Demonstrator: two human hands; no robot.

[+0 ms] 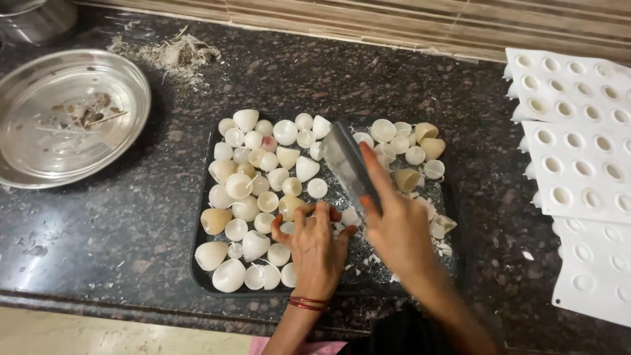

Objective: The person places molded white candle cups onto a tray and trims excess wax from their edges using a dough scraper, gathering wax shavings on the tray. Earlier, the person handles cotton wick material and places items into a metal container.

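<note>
Two hands worked over a dark tray (200,263) set on the black speckled bench (131,217). The right hand (397,227) had its grip closed around the lower end of a flat metal scraper (345,164), whose blade slanted up and away from the fingers toward the middle of the tray, its far end above the gap between two clusters of pale wax shells (253,197). The left hand (315,246), with red bangles (309,303) at the wrist, lay just beside the right; its fingers were bent and spread, the tips pressing on the tray floor amid white crumbs, and I could not tell whether it pinched anything. Most shells were heaped left of the scraper, a smaller group to its right. Farther left stood a round steel plate (39,151) with scraps in it, and at the right edge lay white moulds (585,177) with round hollows.
</note>
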